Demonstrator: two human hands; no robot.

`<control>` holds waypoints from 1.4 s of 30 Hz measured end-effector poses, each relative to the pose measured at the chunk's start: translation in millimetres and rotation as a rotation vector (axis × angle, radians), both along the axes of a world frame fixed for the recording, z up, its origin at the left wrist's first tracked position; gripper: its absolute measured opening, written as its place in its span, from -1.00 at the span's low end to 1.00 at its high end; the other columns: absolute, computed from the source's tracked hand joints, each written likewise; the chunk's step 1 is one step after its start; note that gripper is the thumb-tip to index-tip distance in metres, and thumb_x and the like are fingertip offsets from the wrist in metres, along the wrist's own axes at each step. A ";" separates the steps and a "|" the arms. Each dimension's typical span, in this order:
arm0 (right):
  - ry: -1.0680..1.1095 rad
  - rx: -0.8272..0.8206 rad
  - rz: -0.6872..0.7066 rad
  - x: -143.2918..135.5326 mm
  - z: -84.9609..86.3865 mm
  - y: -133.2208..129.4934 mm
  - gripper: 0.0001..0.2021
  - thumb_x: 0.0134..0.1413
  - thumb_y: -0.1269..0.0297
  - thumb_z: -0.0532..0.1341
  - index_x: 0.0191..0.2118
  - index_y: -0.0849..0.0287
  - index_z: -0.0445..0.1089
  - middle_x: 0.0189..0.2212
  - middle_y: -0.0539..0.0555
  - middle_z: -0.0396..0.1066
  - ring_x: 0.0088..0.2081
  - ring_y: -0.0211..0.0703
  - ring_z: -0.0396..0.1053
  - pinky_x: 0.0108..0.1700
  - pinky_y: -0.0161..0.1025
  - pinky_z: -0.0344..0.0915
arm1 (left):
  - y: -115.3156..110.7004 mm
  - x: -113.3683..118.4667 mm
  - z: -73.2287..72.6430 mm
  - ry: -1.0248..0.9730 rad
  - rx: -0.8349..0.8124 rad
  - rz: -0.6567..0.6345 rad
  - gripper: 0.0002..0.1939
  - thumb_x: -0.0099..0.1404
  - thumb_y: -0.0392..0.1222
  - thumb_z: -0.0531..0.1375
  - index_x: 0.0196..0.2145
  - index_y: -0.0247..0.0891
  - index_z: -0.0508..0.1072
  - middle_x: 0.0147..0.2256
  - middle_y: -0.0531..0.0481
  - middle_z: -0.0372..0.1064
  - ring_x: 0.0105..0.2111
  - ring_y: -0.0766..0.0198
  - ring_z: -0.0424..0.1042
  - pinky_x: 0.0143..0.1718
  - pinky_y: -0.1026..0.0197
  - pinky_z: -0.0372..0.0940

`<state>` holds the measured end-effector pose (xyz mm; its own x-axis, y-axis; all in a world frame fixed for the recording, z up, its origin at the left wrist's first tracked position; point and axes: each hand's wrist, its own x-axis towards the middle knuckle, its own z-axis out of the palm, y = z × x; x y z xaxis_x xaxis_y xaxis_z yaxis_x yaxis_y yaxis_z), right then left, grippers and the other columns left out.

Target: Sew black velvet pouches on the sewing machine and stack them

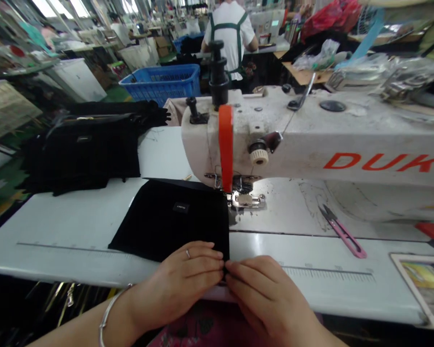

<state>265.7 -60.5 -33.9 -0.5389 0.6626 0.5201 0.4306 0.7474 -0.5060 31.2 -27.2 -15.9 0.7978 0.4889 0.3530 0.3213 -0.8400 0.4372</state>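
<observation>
A black fabric piece (173, 226) with a small dark label (181, 207) lies flat on the white sewing table. Its right edge runs up to the presser foot (244, 200) of the sewing machine (292, 130). At the near right corner of the fabric, my left hand (188, 274) rests with its fingers pressed together on the cloth. Right beside it, the fingertips of my right hand (262, 289) pinch the same edge. The thumbs are mostly hidden, and both hands sit just above the table's front edge.
Pink thread snips (343, 231) lie right of the presser foot. A stack of black fabric pieces (83, 149) sits at the table's left, with a blue crate (162, 82) behind. An orange guard (226, 149) hangs before the needle area. A person (229, 38) works beyond the machine.
</observation>
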 end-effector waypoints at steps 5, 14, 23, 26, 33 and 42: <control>-0.078 0.070 0.033 0.2 1.3 6.7 -0.81 0.29 0.47 0.12 -0.08 0.28 0.46 -0.12 0.12 0.53 -0.18 -0.13 0.45 -0.17 -0.17 0.44 | 6.9 -0.8 6.6 -0.010 0.012 -0.023 -0.79 0.42 -0.42 0.07 -0.12 -0.34 0.47 -0.14 -0.07 0.54 0.01 0.25 0.45 0.23 0.10 0.28; -0.129 -0.027 0.047 1.4 10.6 25.3 -0.77 0.33 0.40 0.11 0.01 0.23 0.42 -0.05 0.13 0.49 -0.06 -0.04 0.40 -0.07 -0.10 0.41 | 32.5 -2.2 1.6 0.046 0.077 -0.037 -0.79 0.44 -0.38 0.04 -0.08 -0.31 0.44 -0.08 -0.03 0.51 0.05 0.30 0.41 0.28 0.12 0.19; -0.157 -0.059 -0.003 -0.2 15.4 48.1 -0.77 0.25 0.45 0.19 0.00 0.21 0.41 -0.06 0.10 0.49 -0.10 -0.04 0.40 -0.08 -0.05 0.40 | 67.5 -2.1 0.5 0.032 0.115 -0.042 -0.76 0.42 -0.41 0.03 -0.09 -0.32 0.46 -0.08 -0.09 0.52 0.00 0.28 0.47 0.25 0.13 0.22; -0.170 -0.068 -0.009 -0.6 17.3 56.9 -0.74 0.24 0.45 0.18 0.03 0.20 0.40 -0.06 0.11 0.48 -0.11 -0.03 0.40 -0.05 -0.02 0.40 | 77.7 -1.7 -3.0 0.067 0.105 -0.034 -0.76 0.43 -0.39 0.03 -0.08 -0.30 0.47 -0.04 -0.08 0.51 0.04 0.27 0.45 0.26 0.13 0.21; -0.240 -0.033 -0.055 0.2 13.6 74.9 -0.77 0.24 0.41 0.17 -0.01 0.24 0.42 -0.05 0.17 0.47 -0.06 0.02 0.40 -0.06 0.01 0.42 | 102.8 -0.1 -8.8 0.050 0.125 -0.003 -0.75 0.40 -0.39 0.06 -0.12 -0.28 0.52 -0.03 -0.06 0.52 0.02 0.25 0.46 0.22 0.13 0.24; -0.293 -0.100 -0.107 -0.5 2.3 85.3 -0.63 0.24 0.37 0.14 0.15 0.28 0.31 0.10 0.23 0.37 0.02 0.11 0.39 0.05 0.12 0.40 | 136.0 1.3 -23.9 0.005 0.047 0.105 -0.79 0.41 -0.30 0.10 -0.16 -0.21 0.54 -0.12 0.00 0.53 -0.06 0.23 0.48 0.04 0.15 0.36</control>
<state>265.3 24.8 -31.7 -0.5804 0.7638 0.2824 0.6423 0.6425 -0.4179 32.5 108.8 -39.8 0.7449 0.5528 0.3736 0.4104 -0.8211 0.3967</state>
